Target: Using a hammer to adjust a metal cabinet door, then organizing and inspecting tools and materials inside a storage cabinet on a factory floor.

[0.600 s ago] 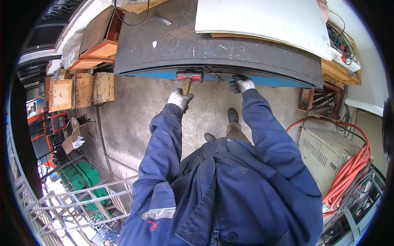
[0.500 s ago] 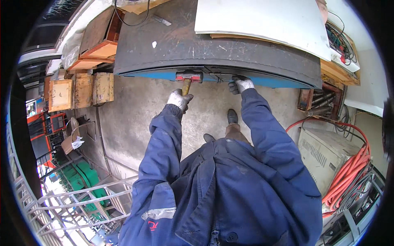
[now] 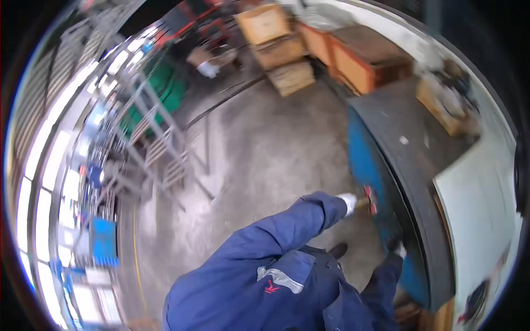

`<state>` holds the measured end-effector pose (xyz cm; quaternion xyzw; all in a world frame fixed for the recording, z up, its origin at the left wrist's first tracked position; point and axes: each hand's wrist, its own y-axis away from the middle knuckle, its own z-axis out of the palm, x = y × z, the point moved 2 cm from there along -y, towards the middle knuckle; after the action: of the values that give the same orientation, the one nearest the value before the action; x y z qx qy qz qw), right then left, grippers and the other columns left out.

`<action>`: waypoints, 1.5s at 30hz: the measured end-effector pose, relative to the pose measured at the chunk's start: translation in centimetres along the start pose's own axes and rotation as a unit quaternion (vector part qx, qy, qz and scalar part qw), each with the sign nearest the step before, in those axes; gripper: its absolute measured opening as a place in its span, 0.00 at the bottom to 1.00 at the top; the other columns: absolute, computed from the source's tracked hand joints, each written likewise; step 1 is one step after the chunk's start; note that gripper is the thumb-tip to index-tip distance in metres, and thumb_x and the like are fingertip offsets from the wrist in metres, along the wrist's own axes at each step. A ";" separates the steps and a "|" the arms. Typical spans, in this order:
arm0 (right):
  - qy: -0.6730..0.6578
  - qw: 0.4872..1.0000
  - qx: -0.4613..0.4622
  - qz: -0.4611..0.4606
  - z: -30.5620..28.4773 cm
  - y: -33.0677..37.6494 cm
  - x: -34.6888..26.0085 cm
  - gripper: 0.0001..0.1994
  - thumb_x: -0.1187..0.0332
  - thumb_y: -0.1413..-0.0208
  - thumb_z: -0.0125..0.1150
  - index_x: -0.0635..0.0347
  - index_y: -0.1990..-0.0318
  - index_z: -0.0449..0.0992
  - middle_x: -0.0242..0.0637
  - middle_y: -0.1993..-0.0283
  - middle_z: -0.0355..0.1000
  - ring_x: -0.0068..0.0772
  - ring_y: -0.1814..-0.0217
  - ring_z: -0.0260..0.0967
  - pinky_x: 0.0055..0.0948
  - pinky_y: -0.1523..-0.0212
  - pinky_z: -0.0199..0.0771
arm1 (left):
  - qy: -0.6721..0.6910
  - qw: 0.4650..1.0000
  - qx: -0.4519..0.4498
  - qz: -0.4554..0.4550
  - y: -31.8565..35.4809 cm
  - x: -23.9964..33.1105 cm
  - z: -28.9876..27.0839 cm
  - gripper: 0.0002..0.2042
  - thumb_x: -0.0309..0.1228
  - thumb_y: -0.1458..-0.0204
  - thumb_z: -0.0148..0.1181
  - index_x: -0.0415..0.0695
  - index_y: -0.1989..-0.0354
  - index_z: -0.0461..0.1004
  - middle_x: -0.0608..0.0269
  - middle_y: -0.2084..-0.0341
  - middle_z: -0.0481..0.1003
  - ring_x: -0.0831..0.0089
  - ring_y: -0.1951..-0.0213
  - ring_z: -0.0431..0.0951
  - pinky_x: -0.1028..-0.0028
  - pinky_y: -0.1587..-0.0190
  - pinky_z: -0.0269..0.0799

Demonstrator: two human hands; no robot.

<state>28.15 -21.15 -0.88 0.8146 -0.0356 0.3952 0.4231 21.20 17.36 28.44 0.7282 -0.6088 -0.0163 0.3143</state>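
Where left hand (image 3: 348,203) grips it, wooden-handled hammer (image 3: 366,201), red head, blurred

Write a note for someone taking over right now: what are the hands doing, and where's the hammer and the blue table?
Left hand: white glove, gripping the wooden handle of the red-headed hammer.
Hammer: head against the blue side of the workbench.
Right hand: gloved, low against the same blue side; grip too blurred to tell.
On the bench: a white sheet.
Done or left: these blurred pictures do not show it.
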 end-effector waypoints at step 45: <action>-0.773 0.623 -0.061 -0.106 -96.1 -27.2 -1.0 0.17 0.63 0.54 0.66 0.64 0.59 0.76 0.37 0.74 0.74 0.26 0.79 0.67 0.28 0.77 0.69 | 0.654 0.354 0.111 -0.659 76.1 -35.8 36.4 0.15 0.34 0.59 0.60 0.43 0.61 0.77 0.50 0.67 0.78 0.54 0.61 0.78 0.63 0.58 0.72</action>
<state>-20.79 64.91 12.12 0.7907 -0.2870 -0.4304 0.3273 -69.57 28.88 22.72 0.7046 0.4681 0.3313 0.4179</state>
